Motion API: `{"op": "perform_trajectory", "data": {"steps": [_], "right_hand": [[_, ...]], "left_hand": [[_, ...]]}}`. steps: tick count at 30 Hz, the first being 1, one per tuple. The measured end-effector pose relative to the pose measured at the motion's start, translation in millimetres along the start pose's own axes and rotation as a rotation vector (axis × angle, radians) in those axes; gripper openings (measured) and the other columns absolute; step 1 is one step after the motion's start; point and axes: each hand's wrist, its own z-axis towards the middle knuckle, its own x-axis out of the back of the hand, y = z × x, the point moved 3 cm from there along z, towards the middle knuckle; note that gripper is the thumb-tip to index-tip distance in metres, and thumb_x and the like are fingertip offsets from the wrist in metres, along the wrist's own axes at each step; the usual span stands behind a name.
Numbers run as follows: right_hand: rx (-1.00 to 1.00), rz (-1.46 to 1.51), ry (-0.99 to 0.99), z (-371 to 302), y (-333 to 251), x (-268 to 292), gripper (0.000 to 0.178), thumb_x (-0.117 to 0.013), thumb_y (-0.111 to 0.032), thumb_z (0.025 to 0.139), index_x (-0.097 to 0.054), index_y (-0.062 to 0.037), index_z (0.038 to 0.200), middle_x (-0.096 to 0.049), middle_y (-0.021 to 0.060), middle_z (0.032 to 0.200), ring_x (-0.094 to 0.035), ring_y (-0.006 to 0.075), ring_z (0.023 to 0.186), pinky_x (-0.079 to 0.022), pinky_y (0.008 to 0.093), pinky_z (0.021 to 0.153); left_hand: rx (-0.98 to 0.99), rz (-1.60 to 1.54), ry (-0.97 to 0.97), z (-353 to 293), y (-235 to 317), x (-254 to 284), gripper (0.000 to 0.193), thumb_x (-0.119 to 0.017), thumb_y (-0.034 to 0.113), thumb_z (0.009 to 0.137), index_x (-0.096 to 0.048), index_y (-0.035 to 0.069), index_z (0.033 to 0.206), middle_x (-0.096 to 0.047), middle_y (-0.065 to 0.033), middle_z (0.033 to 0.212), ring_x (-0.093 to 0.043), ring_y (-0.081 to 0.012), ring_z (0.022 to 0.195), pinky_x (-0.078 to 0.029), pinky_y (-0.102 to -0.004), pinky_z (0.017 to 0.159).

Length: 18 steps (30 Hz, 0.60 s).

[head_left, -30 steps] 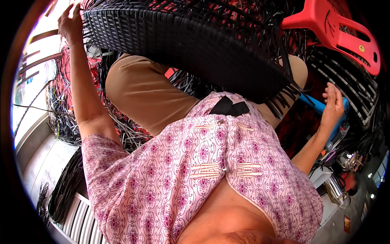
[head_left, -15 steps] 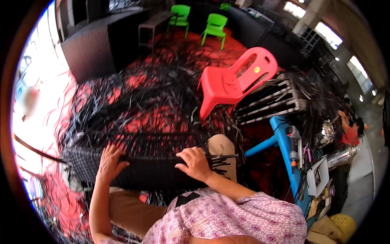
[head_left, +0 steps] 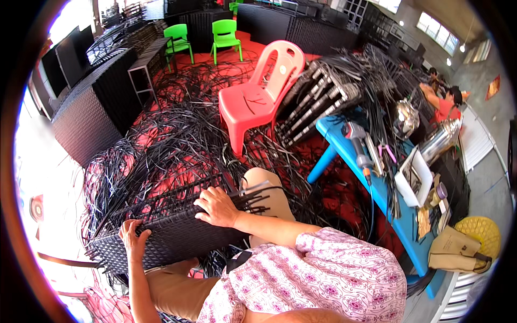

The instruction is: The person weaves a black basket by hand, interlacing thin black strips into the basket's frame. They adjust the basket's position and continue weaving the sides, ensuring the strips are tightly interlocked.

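As the black woven panel (head_left: 180, 239) lies across the legs (head_left: 180, 293), left hand (head_left: 134, 238) and right hand (head_left: 219, 209) rest at its upper edge, probably steadying it; whether fingers grip, cannot tell.

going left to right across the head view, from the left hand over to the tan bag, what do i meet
Left hand → right hand → power tool → pink-handled tool → white tray → tan bag.

Black wickerwork panel (head_left: 177, 238): woven plastic, ribbed, faintly glossy. Red chair (head_left: 246, 102): smooth plastic. Blue worktop (head_left: 383, 198): smooth plastic. Printed shirt (head_left: 323, 274): matt cloth. Trousers (head_left: 183, 293): matt cloth.
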Motion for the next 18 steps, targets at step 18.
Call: {"op": "perform_trajectory", "data": {"steps": [18], "right_hand": [[0.095, 0.033, 0.089, 81.3, 75.9, -16.5, 0.032, -0.083, -0.046, 0.072, -0.077, -0.0173, 0.086, -0.067, 0.0038, 0.090, -0.063, 0.0275, 0.093, -0.052, 0.0418, 0.082]], "left_hand": [[0.067, 0.207, -0.119, 81.2, -7.6, -11.8, 0.045, -0.068, 0.053, 0.088, -0.073, 0.026, 0.123, -0.065, -0.0023, 0.114, -0.054, -0.0236, 0.121, -0.027, -0.0427, 0.110]]}}
